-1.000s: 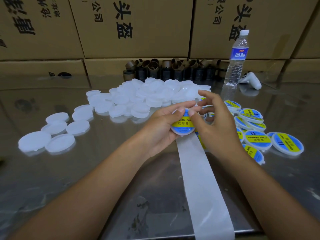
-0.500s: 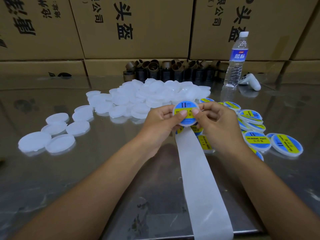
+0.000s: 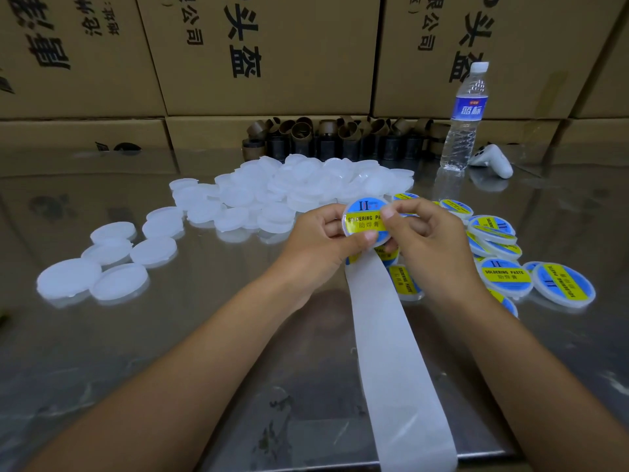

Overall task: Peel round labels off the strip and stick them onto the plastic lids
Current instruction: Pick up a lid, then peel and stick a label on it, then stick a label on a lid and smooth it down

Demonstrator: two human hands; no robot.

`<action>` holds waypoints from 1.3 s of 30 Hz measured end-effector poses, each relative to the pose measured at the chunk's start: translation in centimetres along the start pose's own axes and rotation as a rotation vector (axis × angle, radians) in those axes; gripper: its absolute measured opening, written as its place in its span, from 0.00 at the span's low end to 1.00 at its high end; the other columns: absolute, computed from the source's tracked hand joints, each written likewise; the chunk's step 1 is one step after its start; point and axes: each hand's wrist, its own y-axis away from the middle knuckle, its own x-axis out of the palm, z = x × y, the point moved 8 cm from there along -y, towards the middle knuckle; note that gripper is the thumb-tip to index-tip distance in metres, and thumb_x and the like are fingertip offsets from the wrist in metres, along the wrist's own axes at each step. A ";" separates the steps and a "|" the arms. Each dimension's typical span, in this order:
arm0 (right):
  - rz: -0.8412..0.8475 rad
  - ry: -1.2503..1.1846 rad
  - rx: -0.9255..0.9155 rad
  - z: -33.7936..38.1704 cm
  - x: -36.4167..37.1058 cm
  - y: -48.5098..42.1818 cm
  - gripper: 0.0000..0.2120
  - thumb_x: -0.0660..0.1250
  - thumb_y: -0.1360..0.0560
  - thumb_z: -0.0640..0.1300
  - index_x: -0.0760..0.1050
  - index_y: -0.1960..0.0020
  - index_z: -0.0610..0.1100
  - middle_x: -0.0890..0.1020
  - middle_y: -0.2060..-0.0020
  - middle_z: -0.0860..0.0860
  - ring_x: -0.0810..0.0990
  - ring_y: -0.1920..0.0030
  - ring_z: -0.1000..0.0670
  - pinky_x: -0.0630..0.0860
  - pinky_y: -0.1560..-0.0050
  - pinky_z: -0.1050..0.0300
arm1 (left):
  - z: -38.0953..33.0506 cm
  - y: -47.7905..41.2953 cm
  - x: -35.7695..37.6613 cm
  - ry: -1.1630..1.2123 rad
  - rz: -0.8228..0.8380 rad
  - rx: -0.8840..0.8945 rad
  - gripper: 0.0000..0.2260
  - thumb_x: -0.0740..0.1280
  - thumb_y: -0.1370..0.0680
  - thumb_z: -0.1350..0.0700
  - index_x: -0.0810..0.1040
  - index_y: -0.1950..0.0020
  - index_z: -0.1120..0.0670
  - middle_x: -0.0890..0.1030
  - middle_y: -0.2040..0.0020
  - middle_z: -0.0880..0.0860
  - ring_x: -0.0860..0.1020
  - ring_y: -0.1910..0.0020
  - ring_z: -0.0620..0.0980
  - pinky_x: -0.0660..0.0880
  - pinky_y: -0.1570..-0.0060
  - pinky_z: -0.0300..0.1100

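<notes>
A plastic lid with a round blue and yellow label (image 3: 364, 221) is held upright above the table between both hands. My left hand (image 3: 323, 243) grips it from the left, thumb on its lower face. My right hand (image 3: 429, 240) pinches its right edge with thumb and fingers. The white backing strip (image 3: 391, 352) runs from under the hands toward the table's near edge. A heap of unlabelled white lids (image 3: 299, 185) lies behind the hands. Several labelled lids (image 3: 503, 274) lie to the right.
Loose white lids (image 3: 112, 260) are scattered at the left. A water bottle (image 3: 464, 120) and a white controller (image 3: 493, 160) stand at the back right. Brown cardboard cores (image 3: 340, 137) line the back, before stacked cartons (image 3: 265, 52). The table (image 3: 204, 335) is reflective metal.
The labelled lid has risen and tilted upright to face me. Both hands have shifted their fingers round its rim; my right thumb now lies on its right edge.
</notes>
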 end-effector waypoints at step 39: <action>-0.255 -0.134 0.119 -1.5 -3.1 -0.6 0.04 0.63 0.21 0.42 0.75 0.54 0.47 0.78 0.76 0.54 0.75 0.75 0.58 0.72 0.71 0.66 | 0.5 0.1 -1.9 0.036 -0.117 -0.086 0.06 0.64 0.20 0.59 0.80 0.52 0.52 0.83 0.60 0.48 0.81 0.59 0.45 0.78 0.55 0.37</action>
